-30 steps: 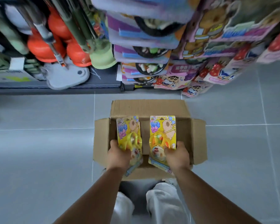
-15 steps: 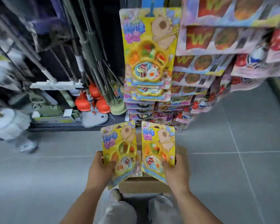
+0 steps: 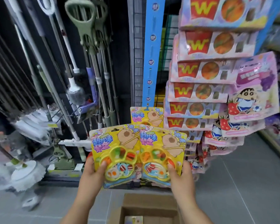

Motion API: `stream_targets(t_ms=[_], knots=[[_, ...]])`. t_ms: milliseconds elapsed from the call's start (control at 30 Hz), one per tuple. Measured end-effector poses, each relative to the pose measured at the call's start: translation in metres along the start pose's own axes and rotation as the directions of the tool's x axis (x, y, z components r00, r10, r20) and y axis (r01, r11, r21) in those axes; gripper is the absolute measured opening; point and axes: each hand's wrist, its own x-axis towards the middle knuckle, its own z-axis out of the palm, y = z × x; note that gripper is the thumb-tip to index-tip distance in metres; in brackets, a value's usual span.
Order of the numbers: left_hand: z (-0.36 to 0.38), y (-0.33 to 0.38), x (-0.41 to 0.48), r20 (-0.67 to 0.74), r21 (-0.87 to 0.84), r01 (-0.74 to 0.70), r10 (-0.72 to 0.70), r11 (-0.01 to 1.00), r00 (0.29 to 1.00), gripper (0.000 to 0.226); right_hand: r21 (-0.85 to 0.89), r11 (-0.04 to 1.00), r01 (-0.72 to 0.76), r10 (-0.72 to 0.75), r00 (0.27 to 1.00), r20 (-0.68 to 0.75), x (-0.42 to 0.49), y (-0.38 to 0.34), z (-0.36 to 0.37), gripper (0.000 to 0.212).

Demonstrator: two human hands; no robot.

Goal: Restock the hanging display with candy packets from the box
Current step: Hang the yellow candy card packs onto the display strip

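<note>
A single wide-angle view from the person's head faces forward and a little downward. The blue hanging strip [image 3: 150,50] runs up the centre straight ahead, close. The left hand [image 3: 90,177] and right hand [image 3: 183,175], gripping the left packet [image 3: 115,147] and right packet [image 3: 165,143], sit very near in the lower middle. The box [image 3: 149,200] lies almost directly below, at the bottom edge.
</note>
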Motion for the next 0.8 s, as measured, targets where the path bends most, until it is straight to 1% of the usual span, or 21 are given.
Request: stream_targets(t_ms=[67, 133, 267, 367, 500, 600, 667, 800], knots=[[0.003, 0.016, 0.0, -0.001, -0.036, -0.032, 0.032, 0.999, 0.999, 0.014, 0.001, 0.999, 0.036, -0.036, 0.999, 0.017, 0.015, -0.014, -0.006, 0.015], [0.008, 0.027, 0.0, -0.003, -0.091, -0.047, 0.047, 0.995, 0.999, 0.014, -0.016, 0.999, 0.039, -0.039, 0.998, 0.04, 0.028, -0.025, -0.008, 0.021], [0.015, 0.036, 0.009, 0.024, -0.132, -0.031, 0.034, 0.991, 0.999, 0.016, -0.074, 0.996, 0.048, -0.042, 0.996, 0.084, 0.053, -0.043, -0.003, 0.03], [0.015, 0.04, 0.026, 0.068, -0.106, -0.025, 0.033, 0.994, 0.997, 0.019, -0.069, 0.996, 0.049, -0.042, 0.995, 0.092, 0.071, -0.057, 0.009, 0.02], [0.01, 0.046, 0.061, 0.129, -0.065, -0.01, 0.019, 0.998, 0.991, 0.021, -0.091, 0.995, 0.05, -0.045, 0.997, 0.056, 0.092, -0.076, 0.029, 0.02], [0.005, 0.052, 0.089, 0.184, -0.025, -0.023, 0.027, 0.999, 0.982, 0.016, -0.085, 0.996, 0.022, -0.022, 1.0, 0.008, 0.103, -0.09, 0.043, 0.031], [0.003, 0.057, 0.106, 0.222, -0.024, -0.041, 0.046, 0.999, 0.974, 0.012, -0.076, 0.997, 0.007, -0.009, 1.0, -0.025, 0.111, -0.098, 0.051, 0.034], [0.004, 0.064, 0.136, 0.283, -0.018, -0.066, 0.068, 0.998, 0.957, 0.018, -0.112, 0.994, 0.015, -0.024, 0.996, -0.084, 0.12, -0.108, 0.064, 0.025]])
